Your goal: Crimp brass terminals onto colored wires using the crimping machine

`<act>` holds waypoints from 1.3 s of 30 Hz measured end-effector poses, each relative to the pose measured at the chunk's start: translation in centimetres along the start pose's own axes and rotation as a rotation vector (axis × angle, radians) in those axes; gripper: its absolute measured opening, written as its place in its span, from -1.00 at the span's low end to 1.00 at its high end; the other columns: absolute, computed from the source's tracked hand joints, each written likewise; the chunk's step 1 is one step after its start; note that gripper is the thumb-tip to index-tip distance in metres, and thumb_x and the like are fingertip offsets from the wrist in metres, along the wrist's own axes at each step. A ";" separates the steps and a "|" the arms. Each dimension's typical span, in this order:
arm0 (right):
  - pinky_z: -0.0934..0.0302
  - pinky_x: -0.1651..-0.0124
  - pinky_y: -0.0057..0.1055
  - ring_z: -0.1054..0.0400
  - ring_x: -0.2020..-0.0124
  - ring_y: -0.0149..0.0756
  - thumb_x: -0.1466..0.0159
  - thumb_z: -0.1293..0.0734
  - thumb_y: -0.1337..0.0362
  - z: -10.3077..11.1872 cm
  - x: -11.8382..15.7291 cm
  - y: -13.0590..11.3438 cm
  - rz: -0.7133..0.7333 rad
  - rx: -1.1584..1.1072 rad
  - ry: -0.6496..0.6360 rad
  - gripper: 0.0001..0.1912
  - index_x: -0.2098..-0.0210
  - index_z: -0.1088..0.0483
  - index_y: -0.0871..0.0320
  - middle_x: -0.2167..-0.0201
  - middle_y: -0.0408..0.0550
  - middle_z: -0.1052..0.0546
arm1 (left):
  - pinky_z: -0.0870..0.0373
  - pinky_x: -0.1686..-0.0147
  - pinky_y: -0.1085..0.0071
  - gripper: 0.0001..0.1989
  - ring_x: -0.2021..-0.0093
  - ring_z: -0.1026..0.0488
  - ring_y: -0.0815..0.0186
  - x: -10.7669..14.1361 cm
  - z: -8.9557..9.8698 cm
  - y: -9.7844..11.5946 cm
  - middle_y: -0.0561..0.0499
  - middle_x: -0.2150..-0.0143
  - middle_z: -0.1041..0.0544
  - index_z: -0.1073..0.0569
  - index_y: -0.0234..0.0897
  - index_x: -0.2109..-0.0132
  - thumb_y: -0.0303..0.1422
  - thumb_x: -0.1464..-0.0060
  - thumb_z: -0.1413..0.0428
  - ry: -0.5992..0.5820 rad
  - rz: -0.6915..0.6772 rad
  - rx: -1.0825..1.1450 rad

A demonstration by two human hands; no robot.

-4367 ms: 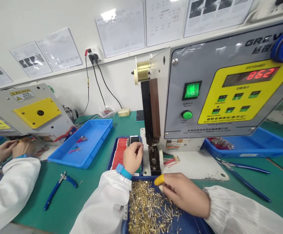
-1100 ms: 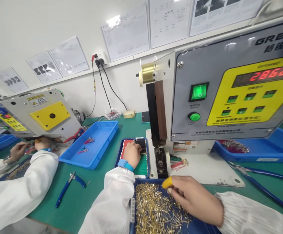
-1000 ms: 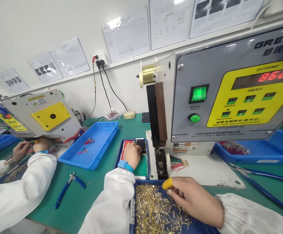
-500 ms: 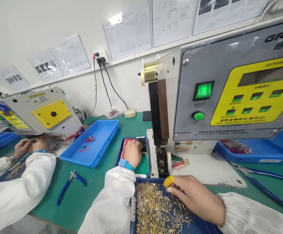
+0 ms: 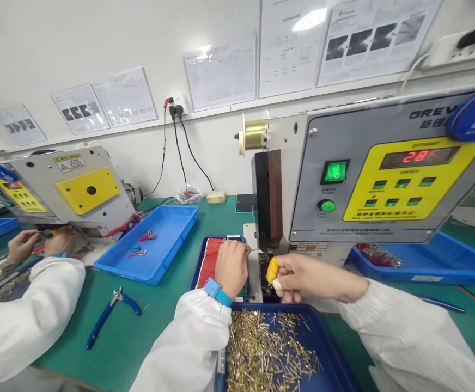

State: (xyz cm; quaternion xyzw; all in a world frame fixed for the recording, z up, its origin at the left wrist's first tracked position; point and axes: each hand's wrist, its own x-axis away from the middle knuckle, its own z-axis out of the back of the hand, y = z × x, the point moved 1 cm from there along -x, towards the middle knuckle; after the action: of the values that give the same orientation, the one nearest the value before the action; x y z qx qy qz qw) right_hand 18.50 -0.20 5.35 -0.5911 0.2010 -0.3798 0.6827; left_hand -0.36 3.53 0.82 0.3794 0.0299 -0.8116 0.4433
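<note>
My left hand (image 5: 232,268), with a blue wristband, is closed over the right part of a tray of red wires (image 5: 209,261); a thin wire end shows at its fingertips, pointing at the machine. My right hand (image 5: 292,275), with yellow and pale finger covers, is pinched in front of the black head of the grey machine (image 5: 327,130). A small metal pin seems to stick out below its fingertips. Below both hands lies a dark blue tray (image 5: 335,356) with many gold pins (image 5: 262,348).
A light blue tray (image 5: 151,261) with a few wire bundles and blue-handled cutters (image 5: 113,316) lie to the left. Another person's hands (image 5: 41,245) are at a second machine (image 5: 86,190). A blue bin (image 5: 437,261) stands behind right.
My right hand has risen from the pin tray to the machine head. My left hand has moved right, closer to the machine. The view has shifted, and the machine's display now shows red digits.
</note>
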 end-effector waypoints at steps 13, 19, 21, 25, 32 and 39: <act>-0.08 0.59 -0.48 -0.21 0.65 -0.41 -0.05 -0.44 0.04 0.5 -1.2 2.5 0.139 -0.263 0.470 -0.66 0.45 -0.37 0.20 0.59 -0.08 -0.45 | -0.23 0.13 0.36 -0.79 0.16 -0.28 0.31 0.0 0.4 0.7 -0.04 0.23 -0.44 -0.44 -0.29 0.18 -0.43 -0.28 0.09 0.097 -0.117 0.017; -0.14 0.57 -0.44 -0.23 0.64 -0.37 -0.09 -0.37 0.01 0.8 -1.8 3.0 0.174 -0.118 0.584 -0.68 0.49 -0.34 0.16 0.58 -0.09 -0.45 | -0.24 0.13 0.37 -0.78 0.16 -0.29 0.33 0.1 0.5 0.9 -0.05 0.22 -0.44 -0.44 -0.30 0.18 -0.46 -0.27 0.10 0.123 -0.138 0.024; -0.14 0.57 -0.43 -0.24 0.63 -0.37 -0.09 -0.35 0.01 0.9 -1.8 3.1 0.181 -0.109 0.576 -0.68 0.49 -0.33 0.16 0.59 -0.10 -0.44 | -0.24 0.14 0.38 -0.79 0.16 -0.28 0.32 0.1 0.4 1.0 -0.04 0.22 -0.44 -0.44 -0.30 0.18 -0.47 -0.26 0.10 0.125 -0.148 0.021; -0.13 0.56 -0.43 -0.24 0.64 -0.37 -0.10 -0.34 0.00 1.0 -1.8 3.2 0.175 -0.118 0.568 -0.67 0.47 -0.34 0.17 0.59 -0.11 -0.43 | -0.24 0.14 0.38 -0.79 0.16 -0.29 0.32 0.1 0.4 1.0 -0.04 0.23 -0.44 -0.44 -0.29 0.18 -0.47 -0.26 0.09 0.120 -0.143 0.021; -0.13 0.57 -0.42 -0.23 0.65 -0.36 -0.12 -0.34 -0.04 0.8 -1.8 3.1 0.204 -0.119 0.587 -0.63 0.47 -0.36 0.17 0.61 -0.11 -0.42 | -0.25 0.13 0.36 -0.77 0.15 -0.29 0.32 0.2 0.4 0.7 -0.06 0.21 -0.42 -0.45 -0.28 0.18 -0.50 -0.23 0.10 0.089 -0.135 0.012; -0.15 0.55 -0.41 -0.23 0.63 -0.36 -0.12 -0.33 -0.07 0.6 -1.9 3.1 0.184 -0.096 0.599 -0.62 0.47 -0.34 0.15 0.61 -0.12 -0.39 | -0.22 0.15 0.36 -0.80 0.17 -0.26 0.31 0.2 0.3 0.7 -0.03 0.23 -0.42 -0.42 -0.27 0.17 -0.53 -0.21 0.08 0.097 -0.169 0.020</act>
State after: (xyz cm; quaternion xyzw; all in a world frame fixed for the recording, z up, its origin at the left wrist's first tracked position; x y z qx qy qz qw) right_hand 18.61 1.71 2.18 -0.4636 0.4637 -0.4636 0.5959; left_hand -0.05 2.81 1.07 0.4189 0.0751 -0.8269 0.3675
